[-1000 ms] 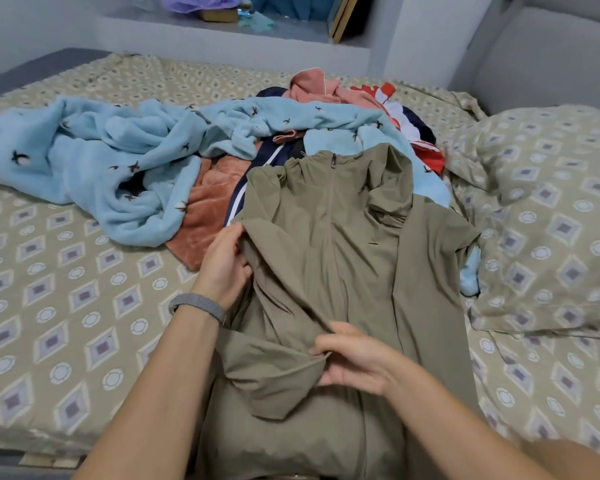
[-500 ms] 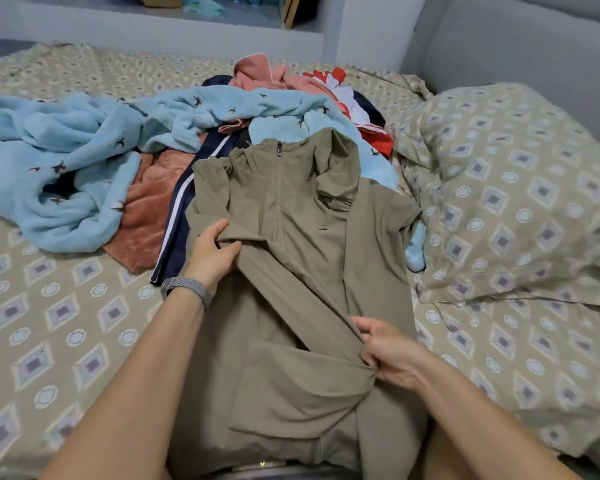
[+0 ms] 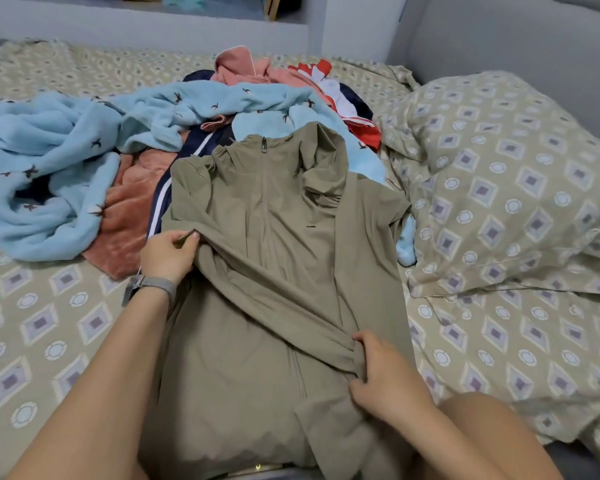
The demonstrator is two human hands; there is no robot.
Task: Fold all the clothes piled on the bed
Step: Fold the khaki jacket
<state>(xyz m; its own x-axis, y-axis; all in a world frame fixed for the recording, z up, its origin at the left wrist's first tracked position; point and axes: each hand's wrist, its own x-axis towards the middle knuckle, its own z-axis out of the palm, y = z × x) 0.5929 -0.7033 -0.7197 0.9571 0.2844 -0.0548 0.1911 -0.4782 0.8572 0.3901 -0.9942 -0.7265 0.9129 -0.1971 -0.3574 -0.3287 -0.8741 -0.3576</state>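
Observation:
An olive zip-up hooded jacket [image 3: 264, 209] lies front up in the middle of the bed, its hood toward the far pile. One sleeve is folded diagonally across its front. My left hand [image 3: 168, 252], with a grey watch band on the wrist, pinches the jacket's left edge near the shoulder. My right hand [image 3: 383, 375] grips the sleeve's lower end at the jacket's right side. Behind it lies the pile: a light blue fleece garment [image 3: 59, 161], a rust-orange fleece piece [image 3: 129, 206], a navy striped piece [image 3: 160, 206], a pink garment [image 3: 243, 67] and a red-and-white one [image 3: 333, 91].
A patterned beige sheet [image 3: 39, 323] covers the bed. A pillow [image 3: 520, 188] in the same pattern lies at the right against a grey headboard [image 3: 520, 39]. A ledge [image 3: 146, 12] with some items runs along the far wall.
My right hand has drawn the sleeve end from the jacket's middle over to its right side, so the sleeve lies straighter across the front. My left hand stayed at the left shoulder edge.

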